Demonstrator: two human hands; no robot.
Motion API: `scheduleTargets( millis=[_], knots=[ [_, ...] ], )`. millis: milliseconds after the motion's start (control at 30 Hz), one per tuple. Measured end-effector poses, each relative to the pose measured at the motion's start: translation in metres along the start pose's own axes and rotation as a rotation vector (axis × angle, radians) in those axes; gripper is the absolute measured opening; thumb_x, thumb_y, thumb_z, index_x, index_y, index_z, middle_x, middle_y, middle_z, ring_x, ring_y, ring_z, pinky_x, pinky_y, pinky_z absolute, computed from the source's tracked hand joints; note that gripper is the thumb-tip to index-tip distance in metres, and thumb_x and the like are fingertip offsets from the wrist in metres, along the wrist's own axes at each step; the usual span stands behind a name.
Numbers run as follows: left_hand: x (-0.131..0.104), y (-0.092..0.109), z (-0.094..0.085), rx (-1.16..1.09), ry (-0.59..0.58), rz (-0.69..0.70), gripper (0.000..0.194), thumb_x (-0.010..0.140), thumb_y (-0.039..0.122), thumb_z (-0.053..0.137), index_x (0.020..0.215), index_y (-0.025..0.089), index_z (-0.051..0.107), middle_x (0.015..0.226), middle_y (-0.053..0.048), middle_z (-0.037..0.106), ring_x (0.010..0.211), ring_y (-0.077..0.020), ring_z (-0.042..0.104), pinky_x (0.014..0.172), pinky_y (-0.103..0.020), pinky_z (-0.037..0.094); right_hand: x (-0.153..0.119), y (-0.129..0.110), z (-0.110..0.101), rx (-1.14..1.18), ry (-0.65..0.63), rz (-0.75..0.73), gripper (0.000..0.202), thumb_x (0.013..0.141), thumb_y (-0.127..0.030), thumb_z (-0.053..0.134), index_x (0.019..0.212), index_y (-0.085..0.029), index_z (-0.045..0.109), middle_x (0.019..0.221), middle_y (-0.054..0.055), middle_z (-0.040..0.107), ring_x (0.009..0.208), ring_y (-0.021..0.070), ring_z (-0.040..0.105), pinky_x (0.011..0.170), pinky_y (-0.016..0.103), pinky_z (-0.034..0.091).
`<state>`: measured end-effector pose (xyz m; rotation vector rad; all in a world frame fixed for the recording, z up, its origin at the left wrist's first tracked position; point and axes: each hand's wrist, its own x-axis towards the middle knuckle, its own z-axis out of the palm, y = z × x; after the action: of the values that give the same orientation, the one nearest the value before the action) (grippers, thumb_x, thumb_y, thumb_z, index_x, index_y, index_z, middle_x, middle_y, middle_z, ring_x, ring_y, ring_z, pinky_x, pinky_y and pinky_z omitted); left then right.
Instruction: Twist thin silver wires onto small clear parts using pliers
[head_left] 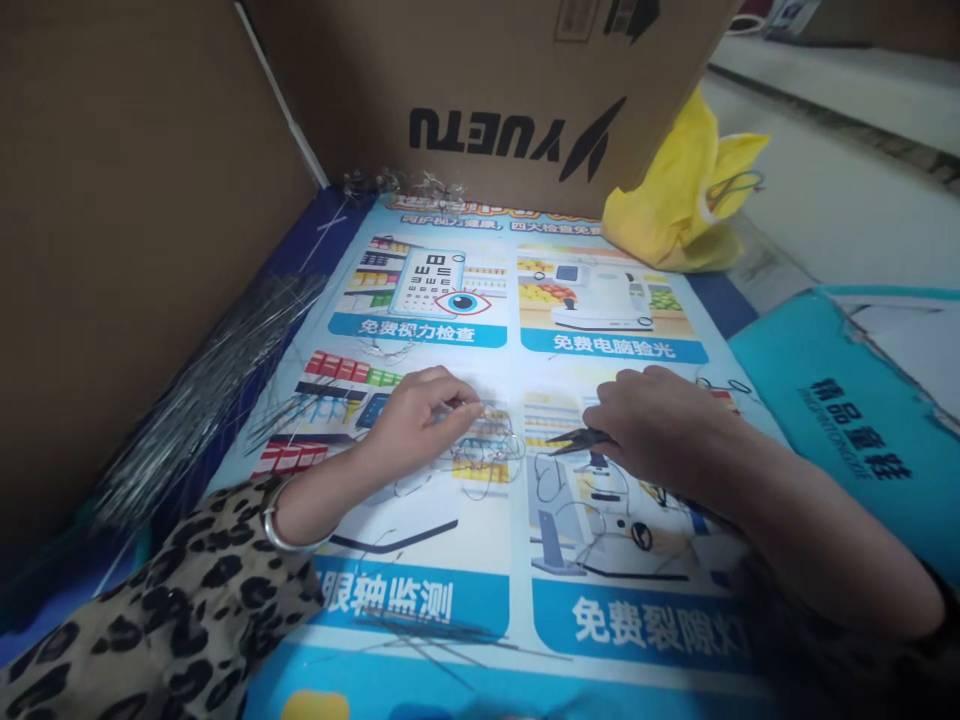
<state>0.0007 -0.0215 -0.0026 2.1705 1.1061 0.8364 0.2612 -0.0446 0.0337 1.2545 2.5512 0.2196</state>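
Observation:
My left hand [429, 412] is closed over the middle of the printed poster [520, 560], thumb and forefinger pinched together. A thin looped wire [491, 468] hangs at those fingertips, its exact shape hard to make out. To the right, my right hand [651, 418] is wrapped around a pair of pliers [577, 440]. Their narrow dark jaws point left toward the wire and stand slightly apart, with nothing visible between them. Several bent wire pieces [551, 480] lie on the poster beneath the pliers and around my right hand.
A long bundle of straight wires [214, 385] lies at left. Loose wire lengths [457, 632] rest near the front, and tangled clear bits [431, 187] at the back. Cardboard [495, 60] stands behind. A yellow bag [667, 205] and teal printed packaging [847, 410] sit at right.

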Motion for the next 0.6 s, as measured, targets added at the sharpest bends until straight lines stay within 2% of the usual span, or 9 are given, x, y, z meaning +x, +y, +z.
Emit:
scheduleTargets(
  millis=[200, 367, 600],
  knots=[
    [-0.002, -0.006, 0.003, 0.079, 0.044, 0.027, 0.017, 0.082, 0.023, 0.052, 0.07, 0.017, 0.063, 0.065, -0.001, 0.061, 0.067, -0.0131, 0.055, 0.065, -0.026, 0.041, 0.003, -0.016, -0.01, -0.062, 0.067, 0.028, 0.015, 0.076, -0.012, 0.054, 0.066, -0.02, 0.062, 0.066, 0.005, 0.056, 0.065, 0.0172, 0.043, 0.059, 0.031, 0.017],
    [-0.003, -0.006, 0.002, 0.164, 0.15, 0.04, 0.017, 0.083, 0.026, 0.052, 0.072, 0.018, 0.063, 0.069, -0.002, 0.06, 0.071, -0.0149, 0.055, 0.07, -0.029, 0.041, -0.001, -0.021, -0.02, -0.025, 0.07, -0.014, 0.019, 0.076, -0.01, 0.053, 0.062, -0.02, 0.059, 0.062, 0.004, 0.053, 0.064, 0.0164, 0.038, 0.059, 0.031, 0.017],
    [-0.001, -0.004, 0.001, 0.14, 0.097, 0.001, 0.02, 0.084, 0.029, 0.05, 0.076, 0.017, 0.064, 0.071, -0.002, 0.06, 0.072, -0.0151, 0.055, 0.069, -0.028, 0.042, -0.014, -0.023, -0.026, 0.038, 0.027, -0.015, 0.021, 0.076, -0.009, 0.052, 0.058, -0.02, 0.056, 0.06, 0.003, 0.049, 0.062, 0.015, 0.034, 0.059, 0.032, 0.015]
  ],
)
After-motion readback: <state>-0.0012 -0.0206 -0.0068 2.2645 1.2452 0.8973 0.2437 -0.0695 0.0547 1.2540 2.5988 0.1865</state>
